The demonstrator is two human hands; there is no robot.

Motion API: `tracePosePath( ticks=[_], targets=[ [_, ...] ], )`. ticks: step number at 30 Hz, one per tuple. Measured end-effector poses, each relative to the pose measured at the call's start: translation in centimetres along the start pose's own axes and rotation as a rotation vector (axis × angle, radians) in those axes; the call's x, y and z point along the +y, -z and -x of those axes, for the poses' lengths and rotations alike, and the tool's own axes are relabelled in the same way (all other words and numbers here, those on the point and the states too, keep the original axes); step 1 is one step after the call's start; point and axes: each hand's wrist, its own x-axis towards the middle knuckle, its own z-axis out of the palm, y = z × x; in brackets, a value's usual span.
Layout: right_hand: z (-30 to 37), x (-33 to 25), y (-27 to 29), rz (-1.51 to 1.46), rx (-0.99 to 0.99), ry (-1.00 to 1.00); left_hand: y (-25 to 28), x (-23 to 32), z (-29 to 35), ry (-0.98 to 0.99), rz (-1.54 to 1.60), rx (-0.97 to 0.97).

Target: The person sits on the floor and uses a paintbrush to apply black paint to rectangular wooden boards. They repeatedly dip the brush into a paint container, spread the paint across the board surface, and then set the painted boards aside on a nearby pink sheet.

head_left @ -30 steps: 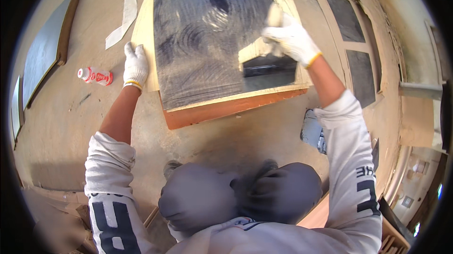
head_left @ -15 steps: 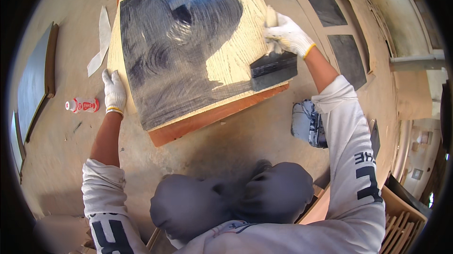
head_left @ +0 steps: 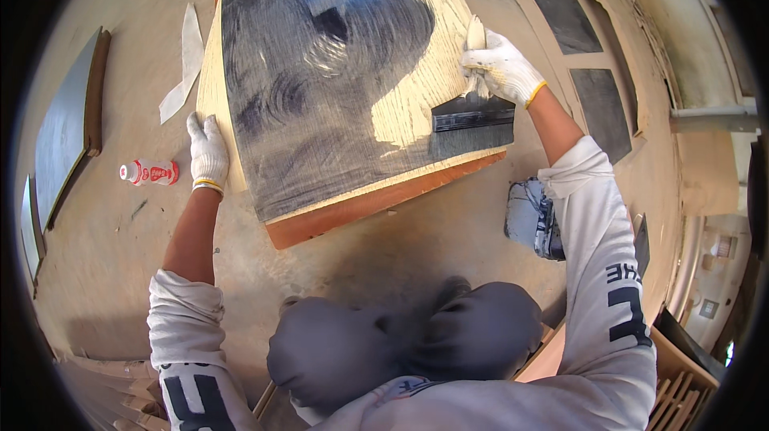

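Note:
My right hand (head_left: 505, 70), in a white knit glove, is closed round the pale handle of a wide paint brush (head_left: 473, 117). The brush's dark, broad end lies on a wood panel (head_left: 400, 110) near its near right corner. Black coating with swirling streaks covers most of the panel's left and middle, while pale grain shows along the right. At the panel's left edge, my gloved left hand (head_left: 209, 151) rests with fingers stretched out along the pale board edge. I cannot tell whether it presses on the edge.
Beneath the panel, a reddish-brown board (head_left: 384, 203) sticks out. A paint-smeared container (head_left: 529, 215) stands right of my knees. A red-and-white bottle (head_left: 150, 172) and a pale strip (head_left: 188, 54) lie left. Dark-panelled boards (head_left: 601, 102) lie right; another board (head_left: 64, 134) is at far left.
The whole view has shifted slightly, so the scene sits farther right. The brush has turned to lie more level and moved a little left across the panel. My left hand stays at the edge.

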Motion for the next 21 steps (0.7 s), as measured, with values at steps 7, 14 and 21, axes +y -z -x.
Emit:
tracePosePath(
  ticks=[7,14,21],
  targets=[
    [-3.2,-2.1,-3.9,0.098,-0.091,0.073,0.6,-0.3,0.2,0.011,-0.01,0.01],
    [-1.4,-0.3,-2.0,0.046,-0.019,-0.006,-0.3,1.0,0.8,-0.005,-0.098,0.02],
    [-3.2,-3.3,-14.6,0.236,-0.274,0.065,0.6,0.0,0.4,0.014,-0.017,-0.005]
  ],
)
